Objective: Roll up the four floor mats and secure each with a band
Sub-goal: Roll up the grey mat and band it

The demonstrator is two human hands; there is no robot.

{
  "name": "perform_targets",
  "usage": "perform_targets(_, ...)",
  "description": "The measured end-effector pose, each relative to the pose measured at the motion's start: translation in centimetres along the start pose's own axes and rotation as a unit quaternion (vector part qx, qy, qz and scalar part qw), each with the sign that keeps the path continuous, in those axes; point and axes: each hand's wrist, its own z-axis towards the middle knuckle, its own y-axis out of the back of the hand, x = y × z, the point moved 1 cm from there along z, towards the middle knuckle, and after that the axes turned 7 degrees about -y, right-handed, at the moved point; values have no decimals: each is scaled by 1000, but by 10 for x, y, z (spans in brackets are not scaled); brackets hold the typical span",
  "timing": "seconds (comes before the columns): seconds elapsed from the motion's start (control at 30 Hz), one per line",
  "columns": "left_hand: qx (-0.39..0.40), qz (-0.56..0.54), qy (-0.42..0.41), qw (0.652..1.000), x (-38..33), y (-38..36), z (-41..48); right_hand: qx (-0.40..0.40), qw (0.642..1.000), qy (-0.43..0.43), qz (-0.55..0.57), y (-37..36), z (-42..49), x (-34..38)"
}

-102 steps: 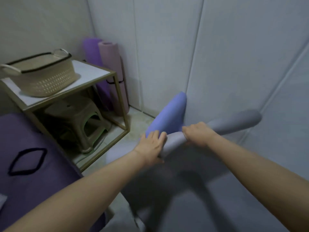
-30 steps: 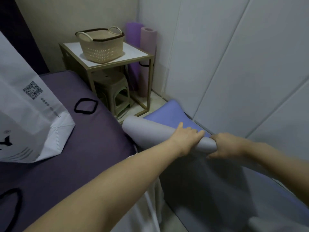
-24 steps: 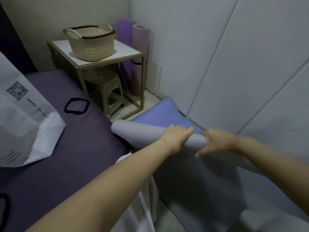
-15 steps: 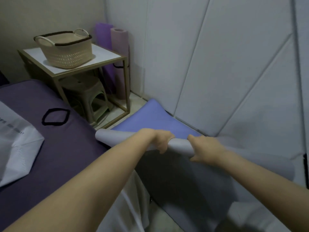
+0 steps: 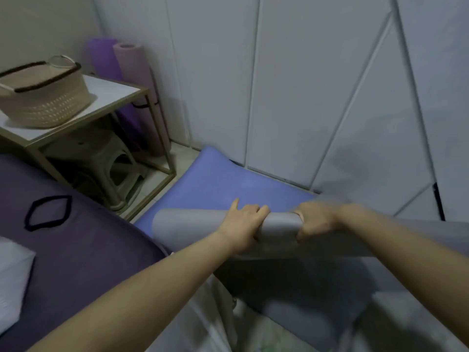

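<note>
Change: against the view half a second earlier, more of the flat blue foam mat [image 5: 228,181] shows beyond the roll. The left grip [image 5: 243,224] now lies further over the top of the roll with the thumb raised. The white bag [image 5: 12,275] shows only at the left edge.
Left grip: fingers curled over the rolled part of the grey foam floor mat [image 5: 279,224], holding it.
Right grip [image 5: 317,221]: closed round the same roll, just right of the left; motion-blurred.
Mat position: the roll lies crosswise under both grips, over the near end of the blue mat. Its left end juts past the left grip toward the purple-covered bed [image 5: 88,250].
Mat appearance: matt pale grey, a smooth tube. The unrolled part runs from the roll toward the camera, in shadow.
Bands: one black loop band [image 5: 48,212] lies flat on the bed, well apart from the grips.
Finished mats: a purple rolled mat [image 5: 101,57] and a pink rolled mat [image 5: 132,69] stand upright in the corner behind the gold-framed desk [image 5: 114,90].
</note>
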Motion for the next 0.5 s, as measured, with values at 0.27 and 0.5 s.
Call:
perform_targets(0.27,128,-163,-3,978,9,0,33,24,999,-28,-37,-4,7,-8)
perform_targets(0.5,376,-187,-23,907,12,-3,67,-69,995,18,-67,-29,0,-20)
